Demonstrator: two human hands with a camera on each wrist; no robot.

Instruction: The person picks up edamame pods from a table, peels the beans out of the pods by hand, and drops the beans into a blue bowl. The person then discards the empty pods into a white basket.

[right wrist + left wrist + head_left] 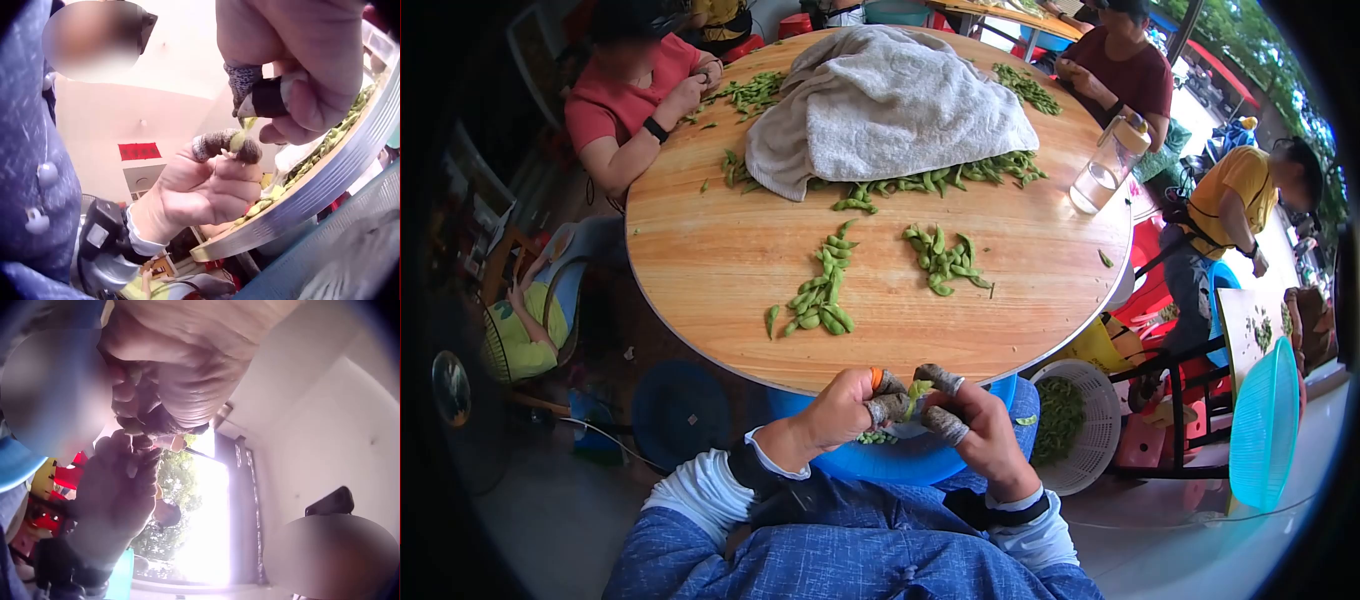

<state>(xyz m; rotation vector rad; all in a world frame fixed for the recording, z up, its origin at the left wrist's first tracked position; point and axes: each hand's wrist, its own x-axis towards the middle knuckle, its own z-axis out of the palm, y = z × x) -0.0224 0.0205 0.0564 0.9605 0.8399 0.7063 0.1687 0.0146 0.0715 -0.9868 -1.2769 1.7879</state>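
Note:
Over the front edge of the round table, my left hand [835, 412] and right hand [988, 432] meet at a green soybean pod [918, 388]. Grey cloth wraps cover several fingertips; a black band also shows on a right finger in the right wrist view. There, the left thumb and forefinger pinch the pod [239, 139] from below, and the right fingertips grip its upper end. Under the hands sits a blue basin [850, 462] with shelled beans [877, 437] in it. The left wrist view shows both hands close together, with the pod largely hidden.
Two small heaps of pods [825, 290] [945, 258] lie on the wooden table [720, 260]. A grey towel [900, 110] covers a larger heap. A water bottle [1108, 165] stands at right. Beside my legs is a white basket [1092, 425] holding pods. Other people sit around the table.

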